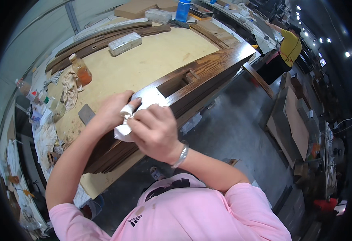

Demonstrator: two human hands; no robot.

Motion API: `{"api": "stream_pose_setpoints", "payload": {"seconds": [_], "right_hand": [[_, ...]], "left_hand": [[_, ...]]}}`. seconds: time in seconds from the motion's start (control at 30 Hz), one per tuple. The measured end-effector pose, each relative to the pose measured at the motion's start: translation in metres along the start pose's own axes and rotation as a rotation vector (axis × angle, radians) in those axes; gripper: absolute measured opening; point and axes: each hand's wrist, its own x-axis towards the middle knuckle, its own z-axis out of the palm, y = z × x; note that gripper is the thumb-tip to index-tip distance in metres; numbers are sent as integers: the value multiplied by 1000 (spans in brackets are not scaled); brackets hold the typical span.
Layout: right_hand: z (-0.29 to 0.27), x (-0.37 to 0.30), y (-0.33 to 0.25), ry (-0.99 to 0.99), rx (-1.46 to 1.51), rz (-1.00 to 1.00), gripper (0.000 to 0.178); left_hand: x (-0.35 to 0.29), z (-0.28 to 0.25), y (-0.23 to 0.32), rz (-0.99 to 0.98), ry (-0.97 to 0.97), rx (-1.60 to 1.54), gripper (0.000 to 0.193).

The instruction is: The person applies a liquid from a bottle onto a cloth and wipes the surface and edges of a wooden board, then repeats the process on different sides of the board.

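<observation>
A long dark-brown wooden piece (pixel 216 64) with a glossy grain runs diagonally across the near edge of the table. A rectangular opening is cut into its top face. Over its nearer part, both of my hands meet at a crumpled white cloth (pixel 123 133). My right hand (pixel 156 128), wearing a bracelet at the wrist, is closed, pinching the twisted cloth. My left hand (pixel 117 108) is bent round the cloth from the other side, a white fold lying at its thumb. Part of its fingers is hidden. Light glares off the wood just beyond my hands.
On the pale tabletop (pixel 156 52) are a wrapped block (pixel 125 43), a bottle of orange liquid (pixel 81 70), a stained rag (pixel 69 87), a grey pad (pixel 86 114) and dark wooden strips (pixel 99 46). A blue bottle (pixel 182 11) stands farther back. Another person (pixel 289 50) works at the far right.
</observation>
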Motion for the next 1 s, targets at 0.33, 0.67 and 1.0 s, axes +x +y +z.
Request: {"api": "stream_pose_setpoints", "payload": {"seconds": [0.33,0.67,1.0], "right_hand": [[-68,-23,180,181,-563,393,15],[-39,-26,163,180,-346,505,13],[-115,-22,346,196,-592,755,21]], "left_hand": [[19,15,11,31,13,168,38],[12,12,9,33,19,169,33],[20,11,22,-15,19,150,29]]}}
